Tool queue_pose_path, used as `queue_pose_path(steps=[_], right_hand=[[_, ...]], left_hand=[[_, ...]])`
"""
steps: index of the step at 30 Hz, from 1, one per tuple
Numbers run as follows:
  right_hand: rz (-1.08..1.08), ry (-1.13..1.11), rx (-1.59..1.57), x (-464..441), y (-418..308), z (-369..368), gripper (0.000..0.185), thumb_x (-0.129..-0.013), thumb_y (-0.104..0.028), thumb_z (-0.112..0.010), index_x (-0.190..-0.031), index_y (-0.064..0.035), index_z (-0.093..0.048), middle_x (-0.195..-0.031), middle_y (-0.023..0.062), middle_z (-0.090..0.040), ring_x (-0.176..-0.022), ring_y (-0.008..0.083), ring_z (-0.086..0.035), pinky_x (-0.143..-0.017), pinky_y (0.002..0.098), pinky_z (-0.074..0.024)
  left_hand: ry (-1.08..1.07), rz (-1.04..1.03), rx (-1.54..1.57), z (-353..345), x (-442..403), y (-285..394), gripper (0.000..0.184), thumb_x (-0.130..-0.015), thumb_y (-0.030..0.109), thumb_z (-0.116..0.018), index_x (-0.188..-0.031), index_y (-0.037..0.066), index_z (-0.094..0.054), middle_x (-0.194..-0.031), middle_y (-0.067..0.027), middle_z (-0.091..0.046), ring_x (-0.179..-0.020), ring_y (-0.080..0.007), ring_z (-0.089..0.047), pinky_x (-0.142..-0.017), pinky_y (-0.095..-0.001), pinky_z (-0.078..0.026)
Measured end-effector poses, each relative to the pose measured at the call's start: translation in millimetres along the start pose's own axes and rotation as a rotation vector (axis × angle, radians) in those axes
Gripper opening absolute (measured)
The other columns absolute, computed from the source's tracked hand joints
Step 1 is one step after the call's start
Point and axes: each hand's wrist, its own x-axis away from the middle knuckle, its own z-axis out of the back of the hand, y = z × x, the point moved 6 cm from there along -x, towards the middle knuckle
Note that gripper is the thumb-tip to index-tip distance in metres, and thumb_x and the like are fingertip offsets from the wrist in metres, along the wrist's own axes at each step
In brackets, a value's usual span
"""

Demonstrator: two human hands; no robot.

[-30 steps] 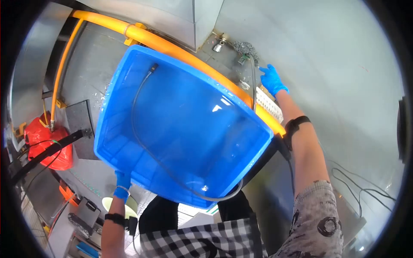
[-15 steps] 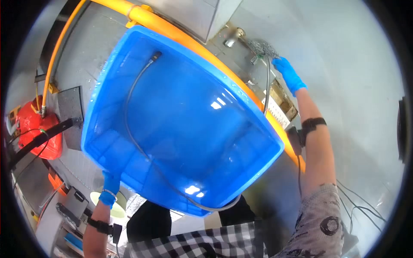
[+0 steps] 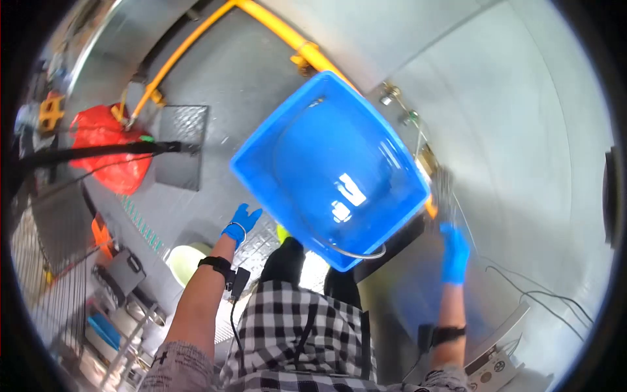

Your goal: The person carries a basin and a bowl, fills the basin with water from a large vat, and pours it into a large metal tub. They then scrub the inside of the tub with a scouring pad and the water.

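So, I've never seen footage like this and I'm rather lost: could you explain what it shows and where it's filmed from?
There's no machine: these are a person's own blue-gloved hands, filmed by one camera worn on the head, looking forward and down. The left hand is open and empty, close to a big blue tub. The right hand seems to hold a grey mesh scrubber, though it's blurred. A thin hose lies in the tub and loops over its near rim.
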Motion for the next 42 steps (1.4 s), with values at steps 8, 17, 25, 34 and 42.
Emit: queue_pose_path(steps=[8,17,25,34,42], right_hand=[[-0.403,-0.007,0.052,170.5,134.6,49.3,0.003,-0.067,-0.010,-0.057,-0.066,-0.0068,-0.057,-0.062,-0.0015,-0.051,-0.055,0.0075,-0.044,-0.049,0.0240,-0.0354],[-0.283,-0.190,-0.018,177.3,192.5,63.9,0.004,-0.067,-0.006,-0.056,-0.065,-0.0078,-0.052,-0.058,-0.0012,-0.048,-0.050,0.0073,-0.042,-0.042,0.0210,-0.0346],[0.372,-0.316,0.199,161.8,112.9,-1.9,0.045,-0.069,0.011,-0.045,-0.111,-0.0039,-0.047,-0.073,0.0026,-0.051,-0.065,0.0110,-0.048,-0.064,0.0232,-0.0407],[0.614,-0.921,0.177,342.6,13.2,-204.0,0.065,-0.069,0.004,-0.052,-0.127,-0.0112,-0.026,-0.080,0.0023,-0.050,-0.065,0.0080,-0.041,-0.061,0.0200,-0.0378],[0.418,-1.779,0.378,674.6,0.6,-341.8,0.059,-0.073,-0.004,-0.054,-0.126,-0.0091,-0.027,-0.070,0.0019,-0.045,-0.063,0.0093,-0.043,-0.062,0.0227,-0.0397]], left_hand=[[-0.065,0.423,0.581,103.2,215.7,-135.4,0.042,-0.076,0.037,-0.052,-0.106,0.011,-0.042,-0.093,-0.0075,-0.052,-0.076,-0.0227,-0.055,-0.055,-0.0342,-0.046],[0.270,0.639,0.846,61.7,461.3,-270.3,0.038,-0.077,0.034,-0.051,-0.102,0.007,-0.043,-0.089,-0.0134,-0.052,-0.070,-0.0255,-0.055,-0.050,-0.0387,-0.045],[0.328,0.436,1.007,43.9,480.5,-244.2,0.040,-0.075,0.036,-0.054,-0.099,0.007,-0.044,-0.088,-0.0102,-0.053,-0.071,-0.0207,-0.055,-0.051,-0.0326,-0.044],[0.144,0.113,1.177,39.5,464.4,-213.7,0.050,-0.073,0.042,-0.055,-0.105,0.005,-0.043,-0.091,-0.0098,-0.053,-0.071,-0.0161,-0.055,-0.053,-0.0272,-0.045],[-0.169,-0.119,1.920,67.3,477.0,-273.2,0.046,-0.076,0.038,-0.053,-0.107,0.005,-0.044,-0.099,-0.0135,-0.051,-0.086,-0.0192,-0.052,-0.067,-0.0340,-0.047]])
